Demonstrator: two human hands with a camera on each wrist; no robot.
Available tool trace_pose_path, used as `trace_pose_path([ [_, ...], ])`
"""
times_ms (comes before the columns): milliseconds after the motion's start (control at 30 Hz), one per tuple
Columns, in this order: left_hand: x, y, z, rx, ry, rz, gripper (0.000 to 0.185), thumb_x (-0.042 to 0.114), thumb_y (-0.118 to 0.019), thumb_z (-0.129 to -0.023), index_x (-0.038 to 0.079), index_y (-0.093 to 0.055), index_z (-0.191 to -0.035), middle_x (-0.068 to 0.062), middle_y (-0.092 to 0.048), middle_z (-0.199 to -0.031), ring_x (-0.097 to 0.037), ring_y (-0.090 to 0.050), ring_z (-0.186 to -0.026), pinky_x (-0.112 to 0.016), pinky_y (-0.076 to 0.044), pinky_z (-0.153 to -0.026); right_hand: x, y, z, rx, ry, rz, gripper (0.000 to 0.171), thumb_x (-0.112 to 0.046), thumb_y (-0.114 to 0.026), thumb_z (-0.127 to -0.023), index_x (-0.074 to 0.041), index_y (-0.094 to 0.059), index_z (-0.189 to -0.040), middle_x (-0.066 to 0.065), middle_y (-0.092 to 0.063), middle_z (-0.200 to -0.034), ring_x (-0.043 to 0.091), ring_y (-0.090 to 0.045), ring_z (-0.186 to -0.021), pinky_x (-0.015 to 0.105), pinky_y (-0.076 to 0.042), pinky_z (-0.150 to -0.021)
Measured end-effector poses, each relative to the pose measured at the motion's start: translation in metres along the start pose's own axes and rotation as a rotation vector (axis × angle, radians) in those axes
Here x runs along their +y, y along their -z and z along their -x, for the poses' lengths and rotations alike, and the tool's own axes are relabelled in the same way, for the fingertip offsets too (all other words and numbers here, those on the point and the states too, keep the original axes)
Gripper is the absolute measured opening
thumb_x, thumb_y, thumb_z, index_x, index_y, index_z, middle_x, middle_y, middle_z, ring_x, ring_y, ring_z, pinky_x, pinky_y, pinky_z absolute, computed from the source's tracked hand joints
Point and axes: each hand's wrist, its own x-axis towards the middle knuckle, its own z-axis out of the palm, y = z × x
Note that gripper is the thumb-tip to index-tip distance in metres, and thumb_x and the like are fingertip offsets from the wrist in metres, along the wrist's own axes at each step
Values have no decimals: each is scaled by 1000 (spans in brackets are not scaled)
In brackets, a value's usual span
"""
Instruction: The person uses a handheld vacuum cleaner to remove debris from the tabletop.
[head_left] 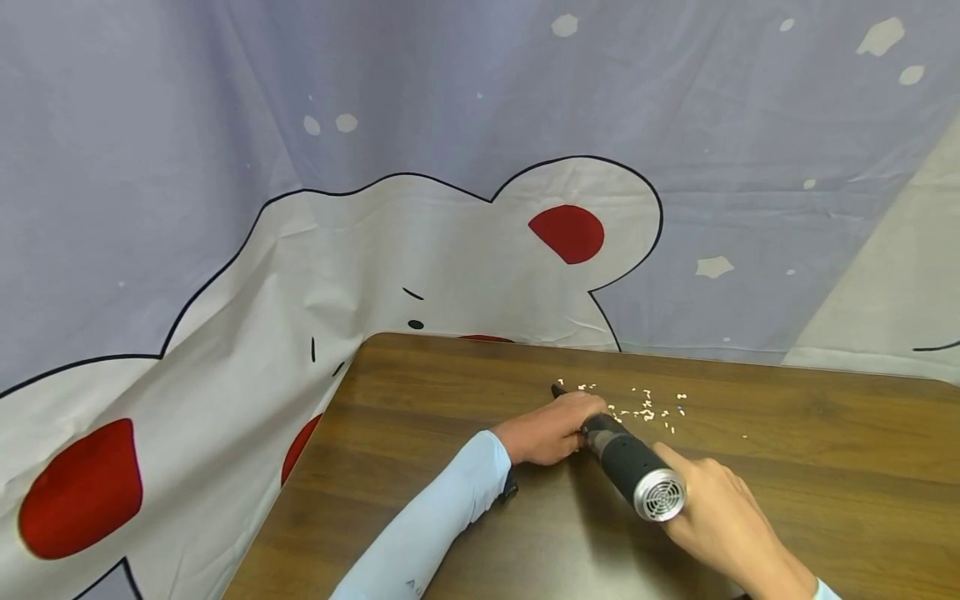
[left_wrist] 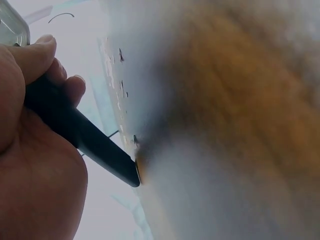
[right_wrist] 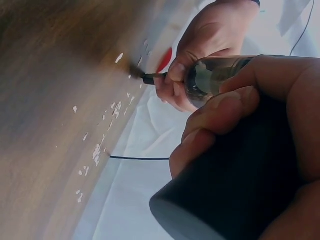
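Both hands hold a small black handheld vacuum cleaner (head_left: 626,462) with a silver vented end, slanting low over the table. My right hand (head_left: 716,508) grips its thick black body, fingers wrapped round it in the right wrist view. My left hand (head_left: 555,429) curls round the slim black nozzle (left_wrist: 95,147) at the front, beside the clear dust cup (right_wrist: 212,75). The nozzle's tip comes close to the tabletop at the edge of a scatter of small white scraps (head_left: 647,410). Most scraps lie beyond the vacuum, to the right of its tip.
Beneath everything is a brown wood-grain table (head_left: 817,467) with a rounded far left corner. Right behind its far edge hangs a curtain (head_left: 450,258) with a white cartoon animal on grey-blue. A single white scrap lies apart, farther right on the table.
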Motion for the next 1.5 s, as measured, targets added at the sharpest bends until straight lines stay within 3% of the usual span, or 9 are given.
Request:
trace_pose_path([
  [300, -3, 2, -6, -14, -3, 21, 29, 0, -69, -93, 14, -56, -115, 1, -58, -110, -12, -53, -113, -29, -31, -122, 0, 2, -2, -22, -34, -3, 43, -3, -86, -65, -20, -61, -95, -14, -54, -63, 8, -53, -55, 37, -41, -48],
  [500, -3, 4, -9, -6, 3, 23, 33, -3, -68, -92, 14, -57, -118, 2, -60, -115, -12, -54, -111, -24, -36, -112, 0, 4, -5, -40, -63, -7, 45, -2, -85, -66, -18, -63, -101, -10, -58, -64, 10, -55, -56, 39, -43, -49],
  [867, -1, -3, -19, -12, -19, 27, 24, 2, -67, -96, 18, -55, -110, 5, -56, -105, -8, -49, -105, -22, -34, -105, 2, 11, 1, -44, -82, -5, 44, -2, -86, -66, -20, -62, -97, -13, -56, -64, 8, -52, -57, 38, -42, -51],
  [1200, 6, -5, -24, -35, -21, 28, 20, 4, -64, -100, 18, -55, -110, 6, -56, -102, -8, -49, -109, -20, -33, -104, 7, 13, 9, -55, -92, -7, 40, -7, -89, -68, -27, -61, -88, -20, -53, -63, 1, -48, -58, 34, -40, -51],
  [1500, 9, -10, -34, -38, -27, 25, 22, 5, -65, -98, 16, -56, -115, 5, -57, -107, -9, -50, -113, -19, -34, -104, 9, 19, 12, -59, -124, -5, 42, -2, -88, -65, -25, -64, -91, -18, -56, -64, 6, -52, -59, 37, -42, -51],
])
